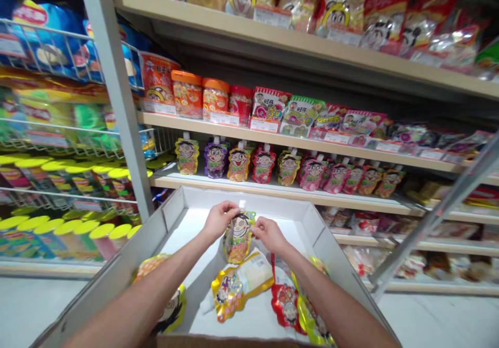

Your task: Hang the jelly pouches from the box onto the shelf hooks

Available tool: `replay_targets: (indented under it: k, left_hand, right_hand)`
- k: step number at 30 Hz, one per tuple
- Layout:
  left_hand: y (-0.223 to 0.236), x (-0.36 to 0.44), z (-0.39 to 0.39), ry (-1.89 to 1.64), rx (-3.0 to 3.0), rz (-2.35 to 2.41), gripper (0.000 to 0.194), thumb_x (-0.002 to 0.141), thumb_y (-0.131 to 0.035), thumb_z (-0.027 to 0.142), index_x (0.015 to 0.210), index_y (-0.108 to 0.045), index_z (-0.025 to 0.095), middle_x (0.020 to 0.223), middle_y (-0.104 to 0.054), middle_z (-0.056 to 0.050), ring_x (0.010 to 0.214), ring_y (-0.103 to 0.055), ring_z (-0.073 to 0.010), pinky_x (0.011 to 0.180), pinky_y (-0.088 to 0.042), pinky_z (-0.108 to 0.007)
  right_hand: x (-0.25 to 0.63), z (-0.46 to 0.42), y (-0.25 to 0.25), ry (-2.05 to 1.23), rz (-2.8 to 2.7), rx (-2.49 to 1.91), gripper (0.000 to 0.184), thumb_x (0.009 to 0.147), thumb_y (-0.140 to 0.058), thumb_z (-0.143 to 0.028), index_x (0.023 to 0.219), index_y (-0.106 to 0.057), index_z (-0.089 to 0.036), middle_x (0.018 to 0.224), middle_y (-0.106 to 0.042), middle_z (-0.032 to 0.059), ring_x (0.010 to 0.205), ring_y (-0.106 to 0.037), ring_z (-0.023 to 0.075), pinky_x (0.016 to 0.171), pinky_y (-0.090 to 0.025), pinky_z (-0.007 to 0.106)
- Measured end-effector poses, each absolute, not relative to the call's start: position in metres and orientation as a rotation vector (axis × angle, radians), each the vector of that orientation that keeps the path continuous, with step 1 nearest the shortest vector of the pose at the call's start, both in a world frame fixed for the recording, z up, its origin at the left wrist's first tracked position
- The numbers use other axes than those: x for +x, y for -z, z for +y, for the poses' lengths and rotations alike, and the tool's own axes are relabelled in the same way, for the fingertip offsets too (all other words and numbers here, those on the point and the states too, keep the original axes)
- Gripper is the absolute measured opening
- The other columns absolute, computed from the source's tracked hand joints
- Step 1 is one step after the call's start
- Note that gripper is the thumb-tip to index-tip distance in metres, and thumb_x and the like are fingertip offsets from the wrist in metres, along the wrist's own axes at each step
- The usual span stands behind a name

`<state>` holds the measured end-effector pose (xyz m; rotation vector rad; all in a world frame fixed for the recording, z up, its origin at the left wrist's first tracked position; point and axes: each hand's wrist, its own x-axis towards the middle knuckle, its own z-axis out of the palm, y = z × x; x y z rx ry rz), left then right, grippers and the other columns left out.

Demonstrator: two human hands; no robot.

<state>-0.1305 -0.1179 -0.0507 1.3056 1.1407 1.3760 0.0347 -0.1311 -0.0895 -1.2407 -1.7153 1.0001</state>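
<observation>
Both my hands hold one green and yellow drink pouch (238,239) with a cartoon face, upright above a white cardboard box (175,210). My left hand (218,219) pinches its top left corner and my right hand (268,233) pinches its right edge, fingers closed on it. Below in the box lie a yellow pouch (239,283), a red pouch (286,304), a green-yellow pouch (312,317) and an orange pouch (167,291) partly hidden by my left forearm.
A row of the same cartoon pouches (265,165) stands on the shelf just beyond the box. Jars (200,96) and snack packets fill the shelf above. Wire racks with yellow-lidded tubes (58,176) stand at left. A metal rail (436,215) slants at right.
</observation>
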Motion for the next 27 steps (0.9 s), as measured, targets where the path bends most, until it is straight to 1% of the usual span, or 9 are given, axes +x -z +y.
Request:
replay_targets:
  k: [3,7,9,11,13,17,20,24,27]
  left_hand:
    - [0.045,-0.143,-0.115,-1.457,1.258,1.185,0.022,0.053,-0.057,0.031,0.064,-0.052,0.012,0.055,-0.053,0.002,0.054,-0.046,-0.0081,0.055,-0.035,-0.021]
    - [0.047,-0.152,-0.124,-1.056,1.348,1.141,0.032,0.053,-0.058,0.030,0.079,-0.055,0.012,0.067,-0.059,-0.001,0.060,-0.049,-0.0104,0.055,-0.035,-0.021]
    - [0.055,-0.149,-0.128,-0.927,1.434,1.063,0.026,0.052,-0.058,0.027,0.071,-0.057,0.010,0.063,-0.058,-0.001,0.058,-0.048,-0.0103,0.056,-0.035,-0.022]
    - [0.061,-0.145,-0.128,-0.944,1.472,1.080,0.018,0.051,-0.057,0.025,0.061,-0.056,0.010,0.057,-0.057,0.001,0.057,-0.048,-0.0108,0.057,-0.036,-0.022]
    - [0.064,-0.144,-0.127,-0.983,1.477,1.141,0.015,0.051,-0.055,0.025,0.056,-0.056,0.010,0.053,-0.055,0.002,0.057,-0.048,-0.0121,0.057,-0.036,-0.023]
    - [0.055,-0.149,-0.130,-0.936,1.431,1.165,0.015,0.051,-0.053,0.024,0.056,-0.055,0.010,0.052,-0.053,0.002,0.055,-0.047,-0.0106,0.053,-0.035,-0.021]
    - [0.054,-0.159,-0.135,-0.811,1.414,1.250,0.015,0.050,-0.053,0.023,0.059,-0.054,0.011,0.053,-0.052,0.002,0.051,-0.046,-0.0088,0.047,-0.034,-0.019]
    - [0.069,-0.166,-0.136,-0.625,1.470,1.436,0.009,0.051,-0.052,0.021,0.051,-0.047,0.014,0.044,-0.048,0.003,0.044,-0.047,-0.0106,0.040,-0.033,-0.020]
    - [0.074,-0.163,-0.131,-0.613,1.567,1.497,0.010,0.055,-0.048,0.017,0.047,-0.042,0.015,0.037,-0.043,0.004,0.038,-0.047,-0.0111,0.037,-0.033,-0.020]
  right_hand:
    - [0.040,-0.131,0.090,-1.102,-1.662,-1.241,0.011,0.063,-0.048,-0.022,0.057,-0.041,-0.017,0.049,-0.050,-0.0039,0.046,-0.049,0.0089,0.046,-0.037,0.020]
    - [0.040,-0.130,0.092,-1.183,-1.601,-1.223,0.009,0.064,-0.046,-0.023,0.060,-0.041,-0.017,0.051,-0.051,-0.0037,0.046,-0.048,0.0083,0.046,-0.037,0.020]
    - [0.036,-0.131,0.094,-1.174,-1.616,-1.195,0.009,0.064,-0.046,-0.023,0.060,-0.040,-0.017,0.050,-0.050,-0.0042,0.045,-0.047,0.0078,0.045,-0.037,0.020]
    - [0.033,-0.131,0.095,-1.166,-1.644,-1.167,0.009,0.065,-0.045,-0.023,0.061,-0.040,-0.017,0.050,-0.049,-0.0045,0.045,-0.046,0.0075,0.045,-0.037,0.020]
    - [0.031,-0.131,0.095,-1.176,-1.676,-1.158,0.010,0.065,-0.045,-0.024,0.061,-0.039,-0.017,0.050,-0.049,-0.0044,0.046,-0.046,0.0075,0.045,-0.037,0.019]
    - [0.028,-0.135,0.091,-1.203,-1.657,-1.221,0.016,0.064,-0.047,-0.031,0.063,-0.039,-0.017,0.051,-0.049,-0.0041,0.049,-0.049,0.0097,0.041,-0.036,0.019]
    - [0.024,-0.142,0.088,-1.299,-1.620,-1.246,0.019,0.063,-0.048,-0.034,0.069,-0.042,-0.017,0.059,-0.051,-0.0022,0.056,-0.052,0.0126,0.037,-0.037,0.019]
    - [0.015,-0.151,0.100,-1.391,-1.597,-1.199,0.025,0.061,-0.048,-0.027,0.083,-0.046,-0.016,0.073,-0.055,0.0012,0.065,-0.055,0.0151,0.040,-0.040,0.020]
    - [0.009,-0.151,0.109,-1.334,-1.501,-1.205,0.024,0.061,-0.047,-0.026,0.082,-0.047,-0.016,0.068,-0.053,0.0000,0.064,-0.055,0.0151,0.042,-0.042,0.022]
